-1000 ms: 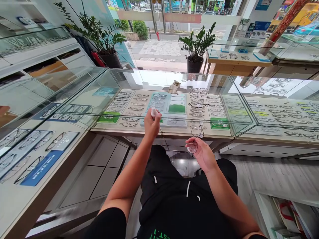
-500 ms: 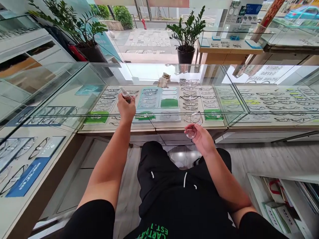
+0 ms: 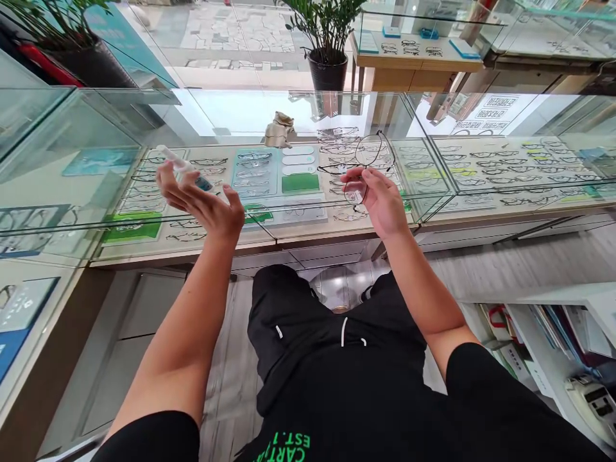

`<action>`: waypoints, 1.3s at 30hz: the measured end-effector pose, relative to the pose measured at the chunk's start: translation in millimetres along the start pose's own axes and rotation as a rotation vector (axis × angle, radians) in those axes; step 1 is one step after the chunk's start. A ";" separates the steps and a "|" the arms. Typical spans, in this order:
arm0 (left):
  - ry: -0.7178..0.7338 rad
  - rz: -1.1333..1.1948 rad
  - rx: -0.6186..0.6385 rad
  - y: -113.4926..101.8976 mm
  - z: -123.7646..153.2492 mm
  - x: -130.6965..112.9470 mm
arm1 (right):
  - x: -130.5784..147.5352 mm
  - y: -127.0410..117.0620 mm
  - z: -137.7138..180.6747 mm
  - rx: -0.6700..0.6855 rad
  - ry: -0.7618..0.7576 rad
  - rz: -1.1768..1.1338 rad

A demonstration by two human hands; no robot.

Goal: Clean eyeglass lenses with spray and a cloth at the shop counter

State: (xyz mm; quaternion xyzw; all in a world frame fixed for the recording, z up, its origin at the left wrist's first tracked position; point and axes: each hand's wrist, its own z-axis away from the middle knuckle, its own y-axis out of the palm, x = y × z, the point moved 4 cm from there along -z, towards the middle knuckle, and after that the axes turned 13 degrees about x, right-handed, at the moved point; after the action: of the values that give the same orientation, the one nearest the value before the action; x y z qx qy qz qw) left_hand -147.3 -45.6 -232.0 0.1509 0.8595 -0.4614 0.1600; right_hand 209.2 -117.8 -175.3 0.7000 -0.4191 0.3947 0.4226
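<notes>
A pair of thin-rimmed round glasses (image 3: 355, 192) is pinched between the thumb and fingers of my right hand (image 3: 385, 204), raised over the front of the glass display counter (image 3: 226, 119). One lens hangs below the fingers, and the dark rim shows above them. My left hand (image 3: 205, 199) is over the counter's left part, fingers spread and thumb apart. Beside and partly behind those fingers is a small clear bottle with a whitish top (image 3: 173, 158), tilted; whether the fingers still touch it I cannot tell. A crumpled beige cloth (image 3: 279, 130) lies on the glass farther back.
Rows of eyeglass frames (image 3: 500, 167) and green cards (image 3: 132, 228) lie under the glass. A potted plant (image 3: 328, 70) stands behind the counter. At the lower right is a white shelf (image 3: 543, 298) with books and papers. Another counter borders the left side.
My left fingers have spread from their grip around the bottle. My right hand has lifted the glasses upward, over the counter. The view has tilted down and shifted.
</notes>
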 end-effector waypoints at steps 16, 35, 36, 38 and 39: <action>0.096 -0.091 0.387 31.5 -12.8 -44.8 | -17.6 -74.7 -48.7 0.025 -0.078 -0.061; 0.104 -0.110 0.485 114.9 -121.6 -83.9 | 2.4 -72.0 24.8 -0.060 -0.081 -0.176; 0.081 -0.113 0.521 117.1 -127.2 -85.1 | 3.8 -68.9 29.1 -0.044 -0.083 -0.161; 0.056 -0.099 0.582 117.5 -134.3 -88.1 | 5.5 -64.7 35.5 -0.028 -0.085 -0.136; 0.055 -0.089 0.593 115.2 -135.8 -89.9 | 6.1 -63.3 37.9 -0.029 -0.086 -0.129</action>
State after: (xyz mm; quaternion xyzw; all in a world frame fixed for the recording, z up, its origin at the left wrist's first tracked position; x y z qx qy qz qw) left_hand -37.7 119.6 -209.6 0.1657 0.6970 -0.6946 0.0652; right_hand 277.1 -135.9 -198.8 0.7357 -0.3966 0.3301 0.4388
